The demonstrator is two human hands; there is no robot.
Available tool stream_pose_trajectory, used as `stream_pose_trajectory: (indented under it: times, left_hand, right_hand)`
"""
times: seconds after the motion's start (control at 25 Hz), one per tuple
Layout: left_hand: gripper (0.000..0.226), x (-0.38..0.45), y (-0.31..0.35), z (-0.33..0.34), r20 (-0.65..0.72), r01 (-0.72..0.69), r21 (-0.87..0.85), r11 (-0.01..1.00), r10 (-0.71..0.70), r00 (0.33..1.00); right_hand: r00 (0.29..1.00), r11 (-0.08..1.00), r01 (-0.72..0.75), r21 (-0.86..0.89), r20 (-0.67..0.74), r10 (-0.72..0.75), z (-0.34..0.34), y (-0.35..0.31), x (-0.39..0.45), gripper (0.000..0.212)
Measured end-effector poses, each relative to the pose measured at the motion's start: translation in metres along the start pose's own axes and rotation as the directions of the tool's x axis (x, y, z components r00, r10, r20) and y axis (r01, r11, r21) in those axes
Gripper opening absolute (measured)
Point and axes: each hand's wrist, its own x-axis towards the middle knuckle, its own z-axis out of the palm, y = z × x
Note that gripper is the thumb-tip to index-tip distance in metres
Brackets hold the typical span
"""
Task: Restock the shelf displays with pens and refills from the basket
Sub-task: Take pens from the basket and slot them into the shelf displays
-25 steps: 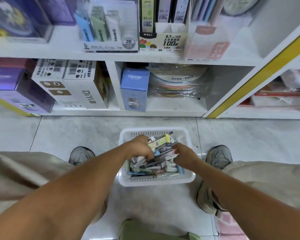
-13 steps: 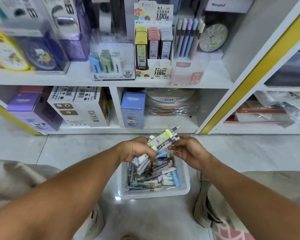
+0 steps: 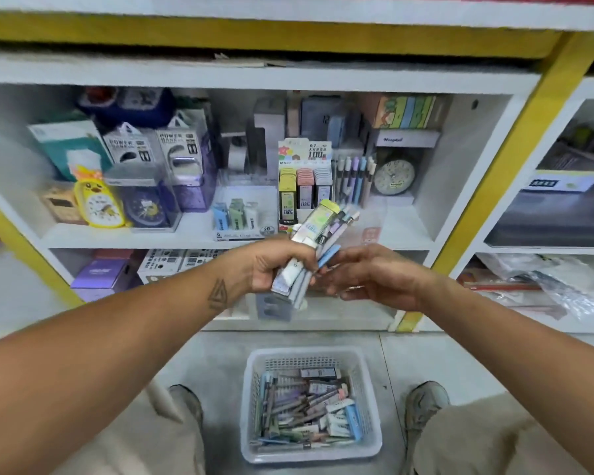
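My left hand (image 3: 271, 265) grips a bundle of pens and refill boxes (image 3: 318, 238), tilted up to the right in front of the middle shelf. My right hand (image 3: 367, 274) is just right of the bundle, its fingertips touching the lower ends of the pens; whether it pinches one I cannot tell. On the floor between my feet stands a white plastic basket (image 3: 371, 402) with several pens, refill boxes and erasers in it. On the shelf behind the bundle stands a refill display (image 3: 304, 181) with yellow, pink and grey packs, and a row of pastel pens (image 3: 354, 176) beside it.
An eraser display (image 3: 242, 217) sits left of the refills. A round clock (image 3: 394, 176) stands right of the pens. Power bank boxes (image 3: 182, 156), a yellow duck clock (image 3: 95, 200) and other boxes fill the left shelf. A yellow post (image 3: 504, 159) bounds the bay on the right.
Both hands rose from the basket to shelf height with the bundle. My view tilted up, so the basket now lies low in the frame.
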Motion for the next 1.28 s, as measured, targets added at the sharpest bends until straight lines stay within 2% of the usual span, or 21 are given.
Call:
stream_pose_trajectory:
  times: [0.08,0.16,0.24,0.32,0.44,0.56,0.68,0.84,0.96,1.08,1.16,1.28]
  left_hand:
    - [0.037,-0.005,0.021,0.003,-0.013,-0.057,-0.055,0.997,0.057,0.998]
    - [0.027,-0.006,0.035,0.006,-0.009,-0.100,-0.108,0.989,0.100,0.995]
    - [0.017,-0.005,0.041,0.007,0.003,-0.117,-0.148,0.982,0.119,0.993]
    - [0.027,-0.002,0.041,0.006,0.015,-0.115,-0.195,0.974,0.120,0.993]
    - [0.016,0.000,0.043,0.001,-0.042,-0.141,-0.247,0.959,0.135,0.990]
    - [0.019,-0.002,0.052,-0.016,-0.142,-0.207,-0.274,0.939,0.173,0.975]
    - [0.019,-0.008,0.059,-0.035,-0.171,-0.239,-0.246,0.939,0.201,0.965]
    - [0.016,-0.018,0.067,-0.045,-0.149,-0.231,-0.155,0.961,0.209,0.967]
    - [0.016,-0.026,0.078,-0.054,-0.159,-0.228,-0.146,0.963,0.205,0.966]
    - [0.014,-0.032,0.087,-0.068,-0.230,-0.215,-0.115,0.970,0.185,0.956]
    - [0.014,-0.036,0.090,-0.082,-0.289,-0.216,-0.104,0.971,0.179,0.941]
    - [0.015,-0.042,0.090,-0.107,-0.365,-0.212,-0.105,0.972,0.161,0.917]
  right_hand:
    - [0.998,1.000,-0.022,0.000,0.053,0.022,0.008,-0.018,-0.002,0.035]
    - [0.997,0.998,-0.022,0.055,0.069,0.018,0.017,-0.026,0.000,0.042]
    - [1.000,0.995,0.001,0.102,-0.002,-0.001,0.024,-0.026,0.006,0.048]
    - [0.998,0.993,0.032,0.112,-0.064,-0.024,0.026,-0.023,0.012,0.052]
    - [0.995,0.998,0.046,0.049,-0.091,-0.041,0.022,-0.018,0.014,0.044]
    - [0.995,0.999,0.016,-0.044,-0.100,-0.020,0.013,-0.015,0.011,0.029]
    - [0.993,1.000,-0.015,-0.018,-0.118,0.012,0.007,-0.017,0.010,0.023]
    - [0.996,0.999,-0.023,0.044,-0.087,0.026,0.012,-0.032,0.017,0.028]
    - [0.994,0.997,0.059,0.051,-0.096,-0.054,0.014,-0.052,0.029,0.031]
    - [0.950,0.979,0.194,-0.061,-0.239,-0.203,0.015,-0.076,0.046,0.008]
    - [0.908,0.960,0.247,-0.129,-0.316,-0.276,0.015,-0.088,0.061,0.016]
    - [0.890,0.930,0.252,-0.268,-0.313,-0.331,0.019,-0.099,0.082,0.041]
